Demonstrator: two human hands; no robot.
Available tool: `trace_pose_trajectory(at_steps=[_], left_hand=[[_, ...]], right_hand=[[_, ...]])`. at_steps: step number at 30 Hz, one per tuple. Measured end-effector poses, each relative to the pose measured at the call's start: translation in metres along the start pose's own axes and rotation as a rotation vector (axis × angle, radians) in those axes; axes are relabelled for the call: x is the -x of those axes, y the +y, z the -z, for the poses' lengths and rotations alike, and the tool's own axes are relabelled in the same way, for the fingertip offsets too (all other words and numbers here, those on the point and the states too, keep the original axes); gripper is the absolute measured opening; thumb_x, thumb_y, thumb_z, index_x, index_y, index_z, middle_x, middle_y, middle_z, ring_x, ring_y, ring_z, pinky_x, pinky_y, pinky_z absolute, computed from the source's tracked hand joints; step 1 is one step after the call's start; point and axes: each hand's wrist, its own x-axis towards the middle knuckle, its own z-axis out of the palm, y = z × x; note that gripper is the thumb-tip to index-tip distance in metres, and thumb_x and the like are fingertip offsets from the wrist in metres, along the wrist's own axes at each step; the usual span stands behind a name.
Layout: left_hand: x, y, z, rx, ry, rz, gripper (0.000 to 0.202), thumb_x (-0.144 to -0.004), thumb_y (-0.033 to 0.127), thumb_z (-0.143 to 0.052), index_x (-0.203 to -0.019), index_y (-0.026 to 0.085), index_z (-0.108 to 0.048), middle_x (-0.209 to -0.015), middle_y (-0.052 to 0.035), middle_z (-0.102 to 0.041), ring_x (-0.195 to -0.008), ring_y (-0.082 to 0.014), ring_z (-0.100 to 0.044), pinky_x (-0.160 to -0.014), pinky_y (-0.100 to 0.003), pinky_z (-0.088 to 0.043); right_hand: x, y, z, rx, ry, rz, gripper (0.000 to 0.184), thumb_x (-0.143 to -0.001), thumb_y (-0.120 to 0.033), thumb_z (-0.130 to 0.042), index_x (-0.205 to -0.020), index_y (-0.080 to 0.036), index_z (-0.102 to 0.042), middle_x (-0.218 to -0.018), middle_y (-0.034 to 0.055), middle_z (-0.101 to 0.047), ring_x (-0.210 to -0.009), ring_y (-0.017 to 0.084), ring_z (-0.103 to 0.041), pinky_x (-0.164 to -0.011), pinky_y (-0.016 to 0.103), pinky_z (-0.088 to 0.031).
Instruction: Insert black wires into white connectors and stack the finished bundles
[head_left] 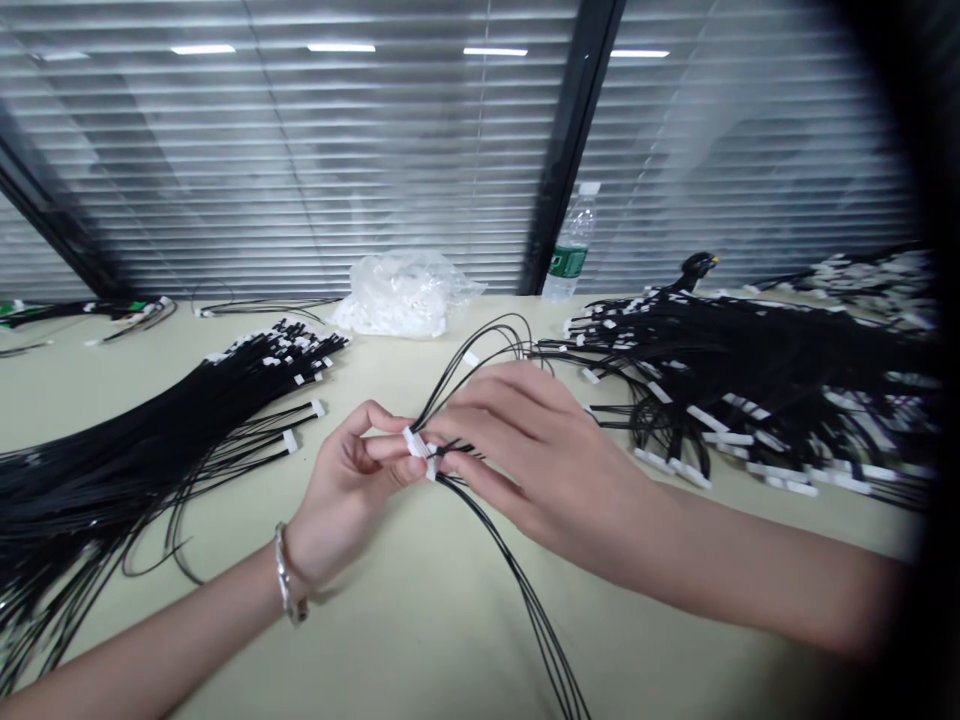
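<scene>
While the left hand [352, 475] pinched a white connector [415, 443] between thumb and forefinger above the table [420, 620], the right hand [525, 450] closed its fingertips on the black wires [517, 580] just beside it; wire bundles [142, 440] lay left and right.

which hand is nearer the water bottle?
Right. The right hand lies below the water bottle, slightly to its left; the left hand sits farther left, across the white connector.

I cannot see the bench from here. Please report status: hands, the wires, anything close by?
Left hand pinches white connector. Right hand grips black wires at it. Wire bundles on both sides, not touching hands.
</scene>
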Motion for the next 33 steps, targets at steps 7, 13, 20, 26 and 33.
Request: trace_pose_trajectory(at_steps=[7, 13, 20, 26, 33], left_hand=[[-0.005, 0.006, 0.01, 0.109, 0.126, 0.044, 0.022, -0.073, 0.009, -0.065, -0.085, 0.022, -0.052, -0.076, 0.0009, -0.071, -0.071, -0.0128, -0.066, -0.069, -0.021, -0.049], [-0.007, 0.006, 0.016, 0.163, 0.062, 0.087, 0.021, -0.076, 0.008, -0.06, -0.087, 0.022, -0.052, -0.08, 0.0006, -0.069, -0.076, -0.0123, -0.066, -0.072, -0.021, -0.05], [-0.006, 0.005, 0.016, 0.143, 0.036, 0.082, 0.022, -0.076, 0.009, -0.061, -0.089, 0.022, -0.051, -0.071, 0.0, -0.07, -0.074, -0.0131, -0.066, -0.072, -0.022, -0.05], [-0.006, 0.006, 0.015, 0.143, 0.039, 0.092, 0.022, -0.074, 0.009, -0.063, -0.088, 0.022, -0.051, -0.076, 0.0001, -0.071, -0.074, -0.0139, -0.066, -0.072, -0.023, -0.05], [-0.01, 0.004, 0.015, 0.128, 0.132, 0.068, 0.022, -0.071, 0.01, -0.067, -0.086, 0.022, -0.055, -0.066, 0.003, -0.069, -0.063, -0.0096, -0.063, -0.068, -0.02, -0.049]], right_hand=[[0.007, -0.017, 0.007, 0.049, -0.179, 0.105, 0.01, -0.079, -0.009, -0.049, -0.079, -0.014, -0.058, -0.077, 0.0033, -0.053, -0.077, 0.016, -0.045, -0.073, 0.032, -0.038], [0.012, -0.006, -0.011, 0.083, -0.218, -0.064, 0.01, -0.086, -0.02, -0.044, -0.079, -0.015, -0.05, -0.074, 0.0013, -0.05, -0.071, 0.016, -0.045, -0.066, 0.031, -0.037], [0.01, -0.004, -0.012, 0.067, -0.261, -0.018, 0.011, -0.082, -0.008, -0.046, -0.074, -0.016, -0.046, -0.071, -0.0001, -0.049, -0.068, 0.014, -0.045, -0.068, 0.028, -0.034], [0.011, -0.003, -0.009, -0.057, -0.292, -0.246, 0.009, -0.085, -0.01, -0.04, -0.085, -0.017, -0.046, -0.063, -0.0023, -0.047, -0.056, 0.011, -0.042, -0.052, 0.025, -0.028], [-0.002, 0.007, 0.007, -0.978, -0.406, -0.537, 0.019, -0.088, -0.022, -0.041, -0.1, -0.019, -0.055, -0.078, 0.0003, -0.058, -0.069, 0.009, -0.054, -0.059, 0.02, -0.043]])
